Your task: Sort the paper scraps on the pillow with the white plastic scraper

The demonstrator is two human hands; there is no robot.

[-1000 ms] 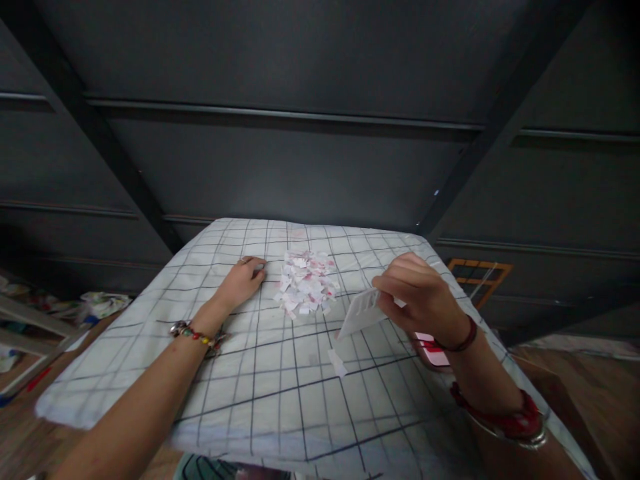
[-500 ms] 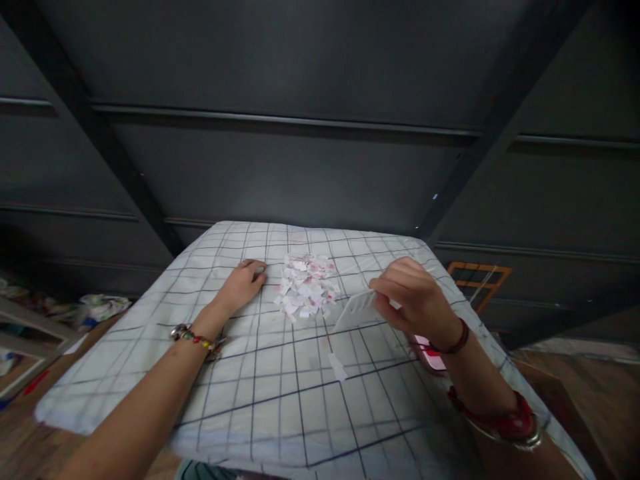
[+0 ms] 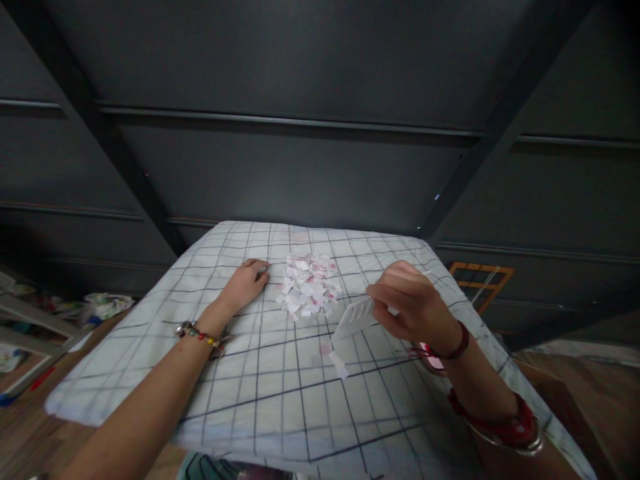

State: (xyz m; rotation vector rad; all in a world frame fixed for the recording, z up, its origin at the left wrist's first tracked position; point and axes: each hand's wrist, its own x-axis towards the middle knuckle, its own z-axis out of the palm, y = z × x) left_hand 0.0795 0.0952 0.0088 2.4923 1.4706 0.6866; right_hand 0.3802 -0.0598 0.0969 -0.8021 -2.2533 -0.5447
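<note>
A heap of small torn paper scraps [image 3: 310, 285], white with pink marks, lies mid-table. My left hand [image 3: 245, 285] rests on the cloth just left of the heap, fingers extended and holding nothing. To the right of the heap, my right hand [image 3: 407, 303] pinches a thin white slotted piece [image 3: 353, 320], seemingly plastic; its upper end is hidden by my fingers. This piece is tilted, its lower corner close to a loose paper slip [image 3: 339, 365] on the cloth. Whether the corner touches the slip I cannot tell.
The table bears a white checked cloth [image 3: 280, 407]. A pink and red object [image 3: 434, 361] lies partly hidden under my right wrist. Dark wall panels [image 3: 300, 173] stand behind the table. An orange frame [image 3: 493, 293] is at the right, a pale shelf [image 3: 30, 347] at the left.
The slotted piece has swung slightly, its lower corner now nearer the loose slip. A small pinkish scrap shows beside that corner. My left hand stays in place on the cloth.
</note>
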